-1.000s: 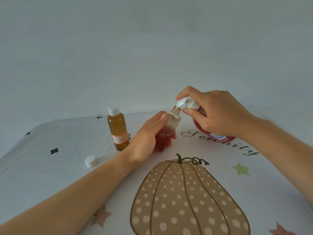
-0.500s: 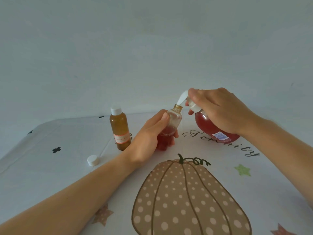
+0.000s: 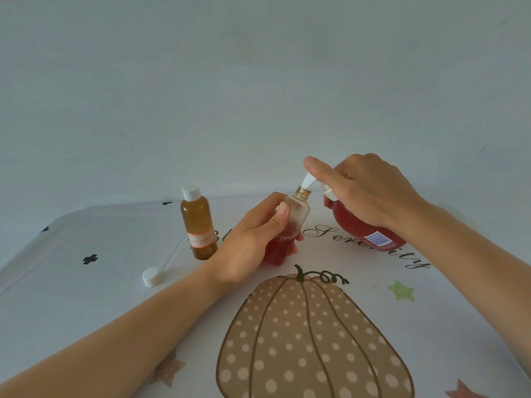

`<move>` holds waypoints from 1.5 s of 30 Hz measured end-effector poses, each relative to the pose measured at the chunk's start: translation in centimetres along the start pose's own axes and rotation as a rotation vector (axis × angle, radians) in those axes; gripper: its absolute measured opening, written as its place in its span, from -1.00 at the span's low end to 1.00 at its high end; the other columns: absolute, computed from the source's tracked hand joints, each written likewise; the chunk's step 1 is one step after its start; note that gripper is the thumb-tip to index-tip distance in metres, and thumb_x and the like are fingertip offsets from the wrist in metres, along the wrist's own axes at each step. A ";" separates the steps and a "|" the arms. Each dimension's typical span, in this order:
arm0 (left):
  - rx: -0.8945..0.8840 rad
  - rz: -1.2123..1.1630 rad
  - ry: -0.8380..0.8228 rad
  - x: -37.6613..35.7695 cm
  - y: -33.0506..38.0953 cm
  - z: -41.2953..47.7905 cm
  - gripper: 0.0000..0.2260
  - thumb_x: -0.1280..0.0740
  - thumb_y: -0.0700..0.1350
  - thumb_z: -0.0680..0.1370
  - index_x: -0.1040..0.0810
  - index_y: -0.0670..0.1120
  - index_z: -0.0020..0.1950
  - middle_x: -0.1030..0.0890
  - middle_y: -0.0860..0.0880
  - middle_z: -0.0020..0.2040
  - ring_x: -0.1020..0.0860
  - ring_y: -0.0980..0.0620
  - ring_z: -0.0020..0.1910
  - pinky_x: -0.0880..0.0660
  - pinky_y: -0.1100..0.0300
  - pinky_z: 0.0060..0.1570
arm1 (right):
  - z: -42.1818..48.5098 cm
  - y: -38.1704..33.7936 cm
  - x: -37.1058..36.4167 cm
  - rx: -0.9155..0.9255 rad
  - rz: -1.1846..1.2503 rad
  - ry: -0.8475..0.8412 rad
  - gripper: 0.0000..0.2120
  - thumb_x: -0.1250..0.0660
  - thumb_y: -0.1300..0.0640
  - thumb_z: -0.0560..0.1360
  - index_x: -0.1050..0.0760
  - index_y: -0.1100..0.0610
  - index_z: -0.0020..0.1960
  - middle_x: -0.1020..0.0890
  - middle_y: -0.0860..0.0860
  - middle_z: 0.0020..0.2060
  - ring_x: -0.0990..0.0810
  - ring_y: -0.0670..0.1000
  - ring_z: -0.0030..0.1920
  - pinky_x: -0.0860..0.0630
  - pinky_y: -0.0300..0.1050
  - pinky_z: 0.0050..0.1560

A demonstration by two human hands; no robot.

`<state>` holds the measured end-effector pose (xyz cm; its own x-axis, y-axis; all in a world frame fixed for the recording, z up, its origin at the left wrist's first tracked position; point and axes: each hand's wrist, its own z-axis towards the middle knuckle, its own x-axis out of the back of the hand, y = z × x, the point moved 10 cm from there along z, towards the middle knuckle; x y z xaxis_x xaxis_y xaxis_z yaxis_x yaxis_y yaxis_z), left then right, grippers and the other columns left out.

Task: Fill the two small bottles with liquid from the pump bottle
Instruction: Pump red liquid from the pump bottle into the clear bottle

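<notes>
Left hand [image 3: 250, 245] grip round small clear bottle [image 3: 298, 209]; right hand [image 3: 370, 191] grip round pump bottle [image 3: 359, 228] head

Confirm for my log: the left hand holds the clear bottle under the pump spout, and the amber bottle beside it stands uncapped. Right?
Not quite: the head view shows the amber bottle with its white cap on. The left hand does hold the clear bottle under the pump spout.

Bare left hand [image 3: 253, 248], bare right hand [image 3: 370, 191], short nails [image 3: 283, 210]
</notes>
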<state>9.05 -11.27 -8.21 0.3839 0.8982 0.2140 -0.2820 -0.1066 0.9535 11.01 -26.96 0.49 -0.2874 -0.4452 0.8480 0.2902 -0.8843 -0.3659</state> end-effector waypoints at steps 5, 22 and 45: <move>-0.032 0.010 -0.004 -0.1 0.2 0.0 -0.64 -0.16 0.16 0.74 -0.54 -0.07 0.28 -0.66 -0.23 0.05 -0.66 -0.07 -0.08 -0.57 0.12 -0.11 | 0.0 0.1 0.2 0.005 -0.016 0.018 -0.29 -0.16 -0.34 0.64 -0.68 0.17 -0.34 -0.61 -0.06 -0.53 -0.53 0.00 -0.48 -0.38 -0.11 -0.29; -0.003 0.016 -0.030 -0.2 -0.2 0.2 -0.68 -0.09 0.10 0.80 -0.56 -0.05 0.18 -0.67 -0.21 0.06 -0.66 -0.13 -0.09 -0.55 -0.02 -0.07 | 0.4 -0.1 0.0 0.082 -0.156 0.083 0.01 0.14 -0.57 0.46 -0.68 0.29 -0.19 -0.57 0.13 -0.48 -0.61 0.22 -0.37 -0.58 0.05 -0.08; -0.013 0.085 -0.036 -0.2 0.2 0.1 -0.70 -0.35 0.15 0.67 -0.60 -0.07 0.18 -0.66 -0.10 -0.08 -0.65 -0.13 -0.10 -0.57 0.00 -0.12 | 0.3 -0.1 0.4 0.104 -0.165 0.132 -0.17 0.04 -0.39 0.45 -0.65 0.32 -0.20 -0.69 0.25 -0.27 -0.62 0.31 -0.28 -0.58 0.08 -0.08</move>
<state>9.02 -11.55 -8.07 0.3897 0.8703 0.3013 -0.3264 -0.1755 0.9288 11.15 -27.04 1.00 -0.4533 -0.3165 0.8332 0.3204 -0.9302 -0.1790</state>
